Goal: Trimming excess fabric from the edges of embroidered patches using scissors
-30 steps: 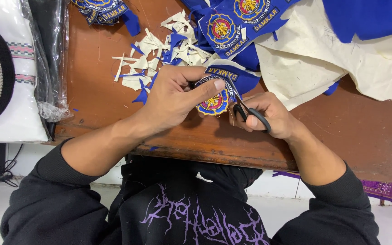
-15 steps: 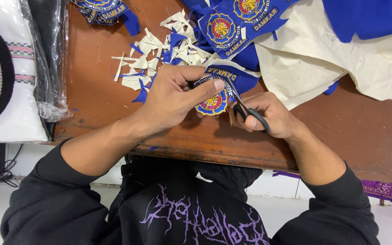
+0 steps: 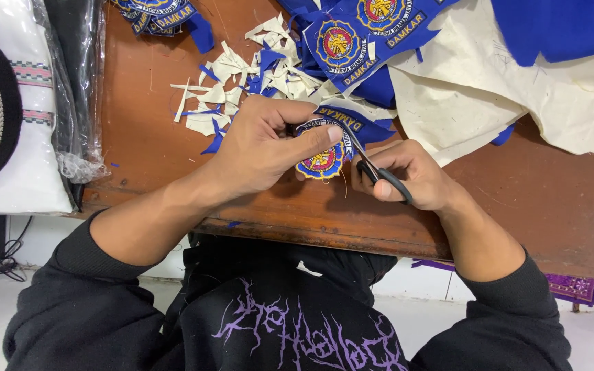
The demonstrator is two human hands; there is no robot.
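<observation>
My left hand [image 3: 262,148] grips a round embroidered patch [image 3: 321,163], blue with a red and yellow centre, thumb pressed across its top. My right hand [image 3: 407,177] holds black-handled scissors [image 3: 379,173], blades pointing up along the patch's right edge. A blue strip of the patch fabric [image 3: 352,124] trails up from the patch. Both hands rest over the brown wooden table [image 3: 537,199] near its front edge.
White and blue cut scraps [image 3: 242,75] lie just beyond my left hand. More embroidered patches [image 3: 352,38] and blue cloth [image 3: 558,24] lie on cream backing fabric [image 3: 489,103] at the back right. A plastic-wrapped bundle [image 3: 70,82] and white cloth [image 3: 15,172] sit at the left.
</observation>
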